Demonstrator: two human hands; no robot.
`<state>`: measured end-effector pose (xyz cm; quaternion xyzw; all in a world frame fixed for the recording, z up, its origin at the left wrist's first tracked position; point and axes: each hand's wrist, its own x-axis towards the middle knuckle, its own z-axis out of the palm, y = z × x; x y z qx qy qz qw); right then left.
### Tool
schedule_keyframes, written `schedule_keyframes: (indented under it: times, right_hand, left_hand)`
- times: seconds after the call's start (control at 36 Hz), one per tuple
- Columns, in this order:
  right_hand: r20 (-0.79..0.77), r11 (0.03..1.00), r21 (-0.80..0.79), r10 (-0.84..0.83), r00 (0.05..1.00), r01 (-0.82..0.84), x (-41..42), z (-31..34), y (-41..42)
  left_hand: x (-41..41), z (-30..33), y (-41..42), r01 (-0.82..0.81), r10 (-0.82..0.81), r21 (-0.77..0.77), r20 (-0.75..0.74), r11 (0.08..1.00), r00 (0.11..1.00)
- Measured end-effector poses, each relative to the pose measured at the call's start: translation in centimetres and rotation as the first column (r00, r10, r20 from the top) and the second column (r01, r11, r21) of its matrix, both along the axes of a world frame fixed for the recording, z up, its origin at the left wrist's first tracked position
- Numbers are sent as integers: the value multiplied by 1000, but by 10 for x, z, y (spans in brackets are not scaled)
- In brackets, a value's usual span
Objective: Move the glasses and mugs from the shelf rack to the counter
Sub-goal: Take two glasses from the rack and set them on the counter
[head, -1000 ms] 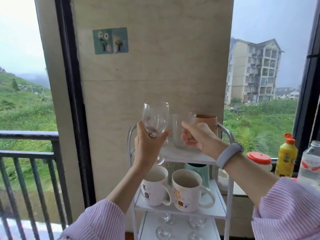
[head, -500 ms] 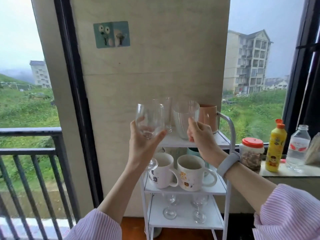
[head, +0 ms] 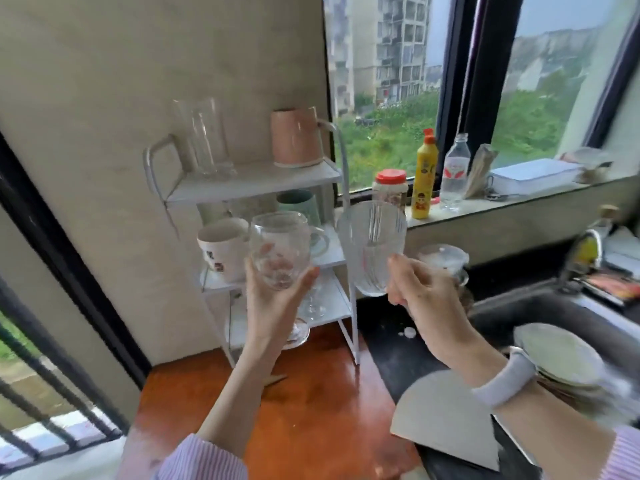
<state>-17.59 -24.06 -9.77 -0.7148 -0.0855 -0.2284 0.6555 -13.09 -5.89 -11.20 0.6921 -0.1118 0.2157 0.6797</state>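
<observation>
My left hand (head: 277, 299) grips a stemmed wine glass (head: 279, 251) by the bowl, held in front of the white shelf rack (head: 256, 180). My right hand (head: 420, 296) holds a ribbed clear tumbler (head: 372, 244) just right of the rack, above the dark counter (head: 398, 348). On the rack's top shelf stand a tall clear glass (head: 207, 136) and a pink mug (head: 294, 136). The middle shelf carries a white patterned mug (head: 221, 249) and a green mug (head: 299, 206). Another stemmed glass (head: 313, 303) stands on the lowest shelf.
A windowsill (head: 519, 199) holds a red-lidded jar (head: 390, 188), a yellow bottle (head: 424, 174), a water bottle (head: 455, 171) and a white box (head: 535, 176). A sink (head: 540, 313) with stacked plates (head: 561, 355) lies at right. A grey board (head: 446, 427) rests on the counter. A railing (head: 41, 410) is at left.
Both hands have lifted their glasses off the top shelf and carried them down and to the right. My view has swung right and down, revealing the counter and sink.
</observation>
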Motion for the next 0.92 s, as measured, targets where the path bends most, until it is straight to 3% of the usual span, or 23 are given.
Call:
schedule_keyframes:
  times: [0.22, 0.39, 0.58, 0.67, 0.78, 0.92]
  right_hand:
    - [-328, 960, -5, -267, 906, 281, -109, -102, -133]
    - [-451, 873, -16, -441, 776, 487, -225, -137, -263]
    - [-479, 640, -131, -709, 517, 757, -361, -151, -385]
    - [-492, 495, -183, -794, 357, 849, -406, -158, -425]
    - [-498, 324, -256, -852, 163, 911, -447, -170, -471]
    - [-499, 180, -245, -866, 36, 953, -478, -182, -530]
  left_hand:
    - [-62, -74, -146, 248, -227, 118, -162, 962, 960]
    - [-139, -111, -309, 544, -502, 139, -251, 828, 828]
    - [-239, -138, -469, 782, -713, 62, -373, 620, 595]
    - [-270, -145, -524, 843, -767, 81, -375, 532, 520]
    - [-301, -156, -592, 901, -809, 116, -403, 418, 427]
    - [-326, -171, -685, 952, -850, 145, -427, 271, 307]
